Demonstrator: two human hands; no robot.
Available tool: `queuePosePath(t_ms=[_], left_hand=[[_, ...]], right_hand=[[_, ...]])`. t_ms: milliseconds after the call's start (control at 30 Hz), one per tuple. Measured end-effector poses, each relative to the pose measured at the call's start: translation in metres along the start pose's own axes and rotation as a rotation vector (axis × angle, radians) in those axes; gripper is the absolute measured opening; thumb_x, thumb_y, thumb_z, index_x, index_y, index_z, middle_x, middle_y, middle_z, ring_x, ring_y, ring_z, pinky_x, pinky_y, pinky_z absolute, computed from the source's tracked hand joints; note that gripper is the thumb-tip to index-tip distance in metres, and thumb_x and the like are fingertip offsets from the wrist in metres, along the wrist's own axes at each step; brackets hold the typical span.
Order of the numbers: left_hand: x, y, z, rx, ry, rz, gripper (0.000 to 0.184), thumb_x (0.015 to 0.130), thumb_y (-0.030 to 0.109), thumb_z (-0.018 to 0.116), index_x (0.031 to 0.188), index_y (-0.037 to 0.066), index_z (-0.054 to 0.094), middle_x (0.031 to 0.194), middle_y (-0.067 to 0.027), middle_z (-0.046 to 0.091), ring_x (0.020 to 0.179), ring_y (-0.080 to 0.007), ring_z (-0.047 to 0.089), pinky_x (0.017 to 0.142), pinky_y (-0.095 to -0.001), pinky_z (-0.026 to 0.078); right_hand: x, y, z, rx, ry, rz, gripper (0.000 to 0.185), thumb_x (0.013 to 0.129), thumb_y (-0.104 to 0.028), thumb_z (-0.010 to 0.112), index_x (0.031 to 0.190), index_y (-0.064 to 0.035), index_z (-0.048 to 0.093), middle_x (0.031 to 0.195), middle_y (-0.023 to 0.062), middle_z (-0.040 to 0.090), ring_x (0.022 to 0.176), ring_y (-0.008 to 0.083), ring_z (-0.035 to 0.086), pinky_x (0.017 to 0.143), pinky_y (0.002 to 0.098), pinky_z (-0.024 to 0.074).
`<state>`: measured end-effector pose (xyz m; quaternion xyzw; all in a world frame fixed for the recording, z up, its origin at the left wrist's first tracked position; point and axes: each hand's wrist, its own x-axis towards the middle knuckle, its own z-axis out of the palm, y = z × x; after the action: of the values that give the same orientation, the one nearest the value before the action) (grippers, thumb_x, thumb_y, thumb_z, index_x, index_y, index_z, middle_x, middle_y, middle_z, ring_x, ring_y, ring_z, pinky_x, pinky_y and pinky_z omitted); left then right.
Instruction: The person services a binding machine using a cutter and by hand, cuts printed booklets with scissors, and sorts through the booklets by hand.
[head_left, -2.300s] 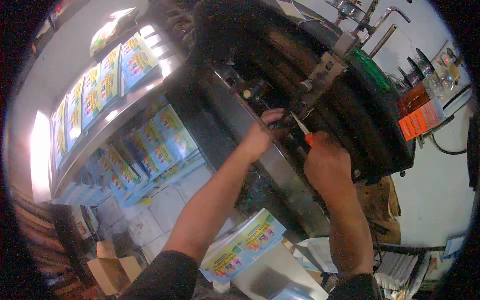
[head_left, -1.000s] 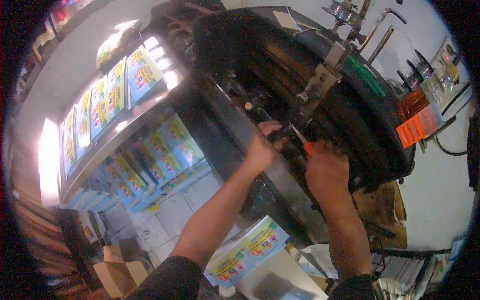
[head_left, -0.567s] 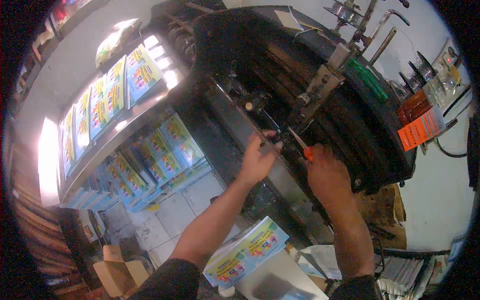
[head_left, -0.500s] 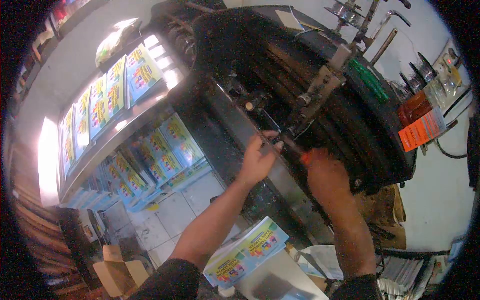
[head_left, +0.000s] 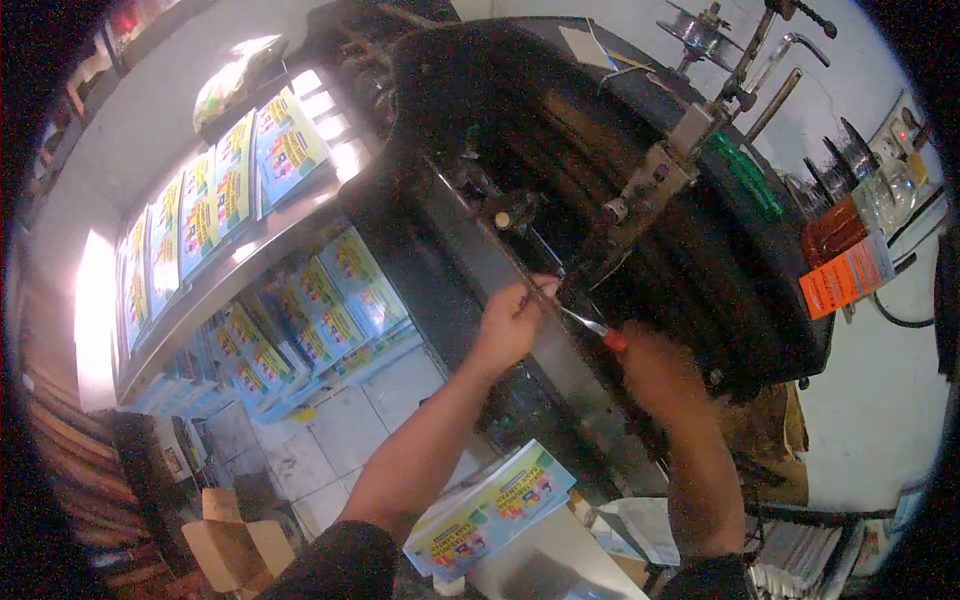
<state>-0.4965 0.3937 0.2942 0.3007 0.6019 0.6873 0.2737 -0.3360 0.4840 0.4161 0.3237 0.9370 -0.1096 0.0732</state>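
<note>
My right hand is closed around the red handle of a screwdriver. Its metal shaft points up and left toward my left hand. At the edge of the dark machine, the fingers of my left hand are bent and pressed together close to the screwdriver's tip. What they grip is too small and dark to make out. Just above the fingers are a round-ended metal part and a thin bright rod. A metal head block stands on the machine, up and right of my hands.
Printed booklets lie in rows on a shelf at left, with more stacked below. Another booklet pile sits on a pale surface near my arms. A wire spool tops the machine. An orange card hangs at right.
My right hand has shifted slightly right and down, and more of the screwdriver's shaft shows. My left fingers have curled in more. The view has moved a little.
</note>
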Motion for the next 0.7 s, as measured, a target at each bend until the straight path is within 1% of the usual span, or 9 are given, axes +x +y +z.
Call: queuePosePath(t_ms=[133,167,200,267,333,433,500,633,700], left_hand=[[-0.011,-0.001,0.0,0.06,0.061,0.158,0.02,0.093,0.013,0.05,0.105,0.002,0.062,0.09,-0.0026,0.062,0.085,-0.0112,0.055,0.077,-0.0267,0.044],[-0.012,-0.004,-0.002,0.06,0.059,0.158,0.02,0.093,0.013,0.05,0.105,0.002,0.062,0.09,-0.0026,0.062,0.085,-0.0112,0.055,0.077,-0.0267,0.044],[-0.013,-0.006,-0.005,0.04,0.01,0.135,0.021,0.093,0.012,0.049,0.107,0.002,0.061,0.084,-0.0014,0.058,0.079,-0.0102,0.053,0.072,-0.0258,0.043],[-0.017,-0.006,-0.008,0.016,-0.041,0.121,0.023,0.093,0.011,0.049,0.11,0.002,0.06,0.077,-0.0001,0.055,0.072,-0.0093,0.05,0.066,-0.0249,0.042],[-0.024,0.004,-0.007,-0.133,-0.098,-0.032,0.024,0.094,0.013,0.047,0.111,0.004,0.06,0.072,0.0035,0.046,0.068,-0.0077,0.043,0.063,-0.0235,0.039],[-0.026,0.008,-0.008,-0.088,-0.142,-0.007,0.024,0.094,0.014,0.047,0.113,0.005,0.06,0.073,0.0051,0.045,0.068,-0.007,0.042,0.063,-0.0225,0.038],[-0.028,0.011,-0.011,-0.045,-0.162,-0.017,0.025,0.094,0.015,0.047,0.114,0.005,0.059,0.073,0.0049,0.044,0.068,-0.0071,0.041,0.063,-0.0224,0.037],[-0.025,0.008,-0.02,0.088,-0.188,0.06,0.026,0.094,0.015,0.047,0.116,0.005,0.058,0.073,0.0046,0.043,0.069,-0.0069,0.041,0.065,-0.0219,0.037],[-0.027,0.01,-0.021,0.045,-0.208,0.032,0.026,0.095,0.015,0.047,0.116,0.005,0.059,0.072,0.0044,0.043,0.069,-0.0071,0.041,0.065,-0.022,0.037]], right_hand=[[0.01,0.001,-0.01,-0.055,-0.053,0.052,0.026,0.087,-0.029,0.053,0.096,-0.0053,0.053,0.087,0.0226,0.062,0.081,0.0427,0.06,0.071,0.0508,0.0467],[0.012,0.003,-0.008,-0.061,0.034,-0.058,0.027,0.087,-0.031,0.055,0.096,-0.0058,0.052,0.085,0.0229,0.062,0.08,0.0428,0.06,0.07,0.0507,0.0467],[0.013,0.005,-0.006,-0.067,0.12,-0.168,0.029,0.086,-0.033,0.056,0.096,-0.0063,0.052,0.083,0.0231,0.062,0.079,0.0429,0.06,0.07,0.0505,0.0468],[0.015,0.0,-0.005,-0.074,0.154,-0.145,0.029,0.086,-0.033,0.056,0.097,-0.0064,0.052,0.083,0.0232,0.062,0.079,0.0435,0.059,0.07,0.0508,0.0467],[0.02,-0.002,-0.007,-0.086,0.198,-0.124,0.029,0.086,-0.032,0.057,0.097,-0.0066,0.051,0.083,0.0234,0.061,0.079,0.0441,0.059,0.07,0.0511,0.0466],[0.022,-0.004,-0.01,-0.034,0.073,-0.117,0.031,0.085,-0.032,0.058,0.103,-0.0069,0.05,0.087,0.0242,0.061,0.083,0.0455,0.058,0.072,0.0527,0.0458],[0.023,-0.012,-0.016,0.077,0.164,-0.103,0.032,0.087,-0.032,0.054,0.105,-0.0059,0.051,0.089,0.0231,0.063,0.085,0.0438,0.06,0.076,0.0525,0.047],[0.034,-0.009,-0.009,0.129,0.192,-0.09,0.033,0.086,-0.031,0.056,0.107,-0.0063,0.051,0.09,0.0243,0.062,0.085,0.0443,0.059,0.074,0.0501,0.0486],[0.039,0.0,0.004,0.212,0.302,-0.112,0.035,0.086,-0.032,0.056,0.106,-0.0038,0.052,0.09,0.0249,0.062,0.084,0.0442,0.059,0.072,0.0502,0.0491]])
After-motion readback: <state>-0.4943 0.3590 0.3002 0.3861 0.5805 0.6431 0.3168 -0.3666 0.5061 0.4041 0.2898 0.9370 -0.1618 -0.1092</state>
